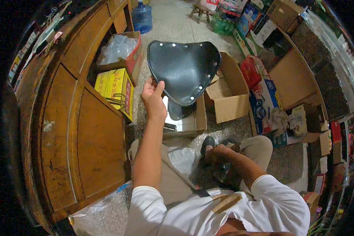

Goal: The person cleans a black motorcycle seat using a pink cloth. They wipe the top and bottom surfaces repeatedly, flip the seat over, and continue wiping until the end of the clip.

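Note:
In my left hand (155, 96) is a black leather-like saddle cover (183, 70), with the thumb over its lower left edge. Pale round rivets or holes run along its top and right rim. Below it, a second smooth black piece (180, 111) shows partly above a white surface (185, 124) inside an open cardboard box (200, 113). The cover hides part of this box. My right hand (219, 152) is low between my knees, fingers curled, beside dark blurred things. Whether it grips one of them is unclear.
On the left stands a wooden cabinet (100, 141), with a yellow carton (112, 84) and a box of clear plastic (121, 47) beside it. Another open carton (231, 106) sits right of the cover. Farther off are a blue water jug (141, 17) and a wooden stool (200, 12).

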A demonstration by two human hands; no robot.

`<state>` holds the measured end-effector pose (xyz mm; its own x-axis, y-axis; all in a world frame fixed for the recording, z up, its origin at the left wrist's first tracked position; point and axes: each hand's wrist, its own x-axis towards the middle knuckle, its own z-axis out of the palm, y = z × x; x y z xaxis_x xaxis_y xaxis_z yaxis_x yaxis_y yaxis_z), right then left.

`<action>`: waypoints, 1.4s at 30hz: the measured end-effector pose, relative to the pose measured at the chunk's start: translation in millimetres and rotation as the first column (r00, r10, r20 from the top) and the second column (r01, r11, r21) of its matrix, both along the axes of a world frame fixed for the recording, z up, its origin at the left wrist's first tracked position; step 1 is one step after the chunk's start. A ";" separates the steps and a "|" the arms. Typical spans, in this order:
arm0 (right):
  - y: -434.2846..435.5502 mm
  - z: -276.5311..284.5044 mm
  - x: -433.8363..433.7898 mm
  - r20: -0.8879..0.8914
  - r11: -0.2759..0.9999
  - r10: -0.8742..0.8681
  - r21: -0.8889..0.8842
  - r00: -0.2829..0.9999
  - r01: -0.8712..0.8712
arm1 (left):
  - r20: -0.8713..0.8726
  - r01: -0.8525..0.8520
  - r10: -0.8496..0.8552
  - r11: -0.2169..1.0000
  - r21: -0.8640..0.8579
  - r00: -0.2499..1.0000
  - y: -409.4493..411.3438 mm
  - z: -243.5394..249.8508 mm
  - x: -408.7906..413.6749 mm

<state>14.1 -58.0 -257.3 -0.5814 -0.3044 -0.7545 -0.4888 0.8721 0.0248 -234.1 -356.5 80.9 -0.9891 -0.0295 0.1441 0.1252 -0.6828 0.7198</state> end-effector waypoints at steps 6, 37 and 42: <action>4.8 16.5 4.4 0.012 0.999 0.019 0.025 1.000 -0.019 | -0.018 0.022 -0.021 0.999 0.044 1.000 2.4 -0.3 -2.0; -31.4 371.4 -121.8 0.549 -0.547 -0.836 -0.835 -0.021 -0.057 | -0.115 -0.123 0.056 0.654 -0.746 0.992 60.9 -28.6 7.6; -50.8 370.6 -126.2 0.531 -0.510 -0.835 -0.846 0.144 0.156 | -0.196 -0.183 -0.008 0.333 -0.925 0.980 43.9 -15.5 10.3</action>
<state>-112.0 -108.7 113.3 -0.8687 0.4864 -0.0939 0.0899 -0.0316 -0.9954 -223.8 -312.6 65.3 -0.9539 0.1341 0.2684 0.3000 0.4503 0.8410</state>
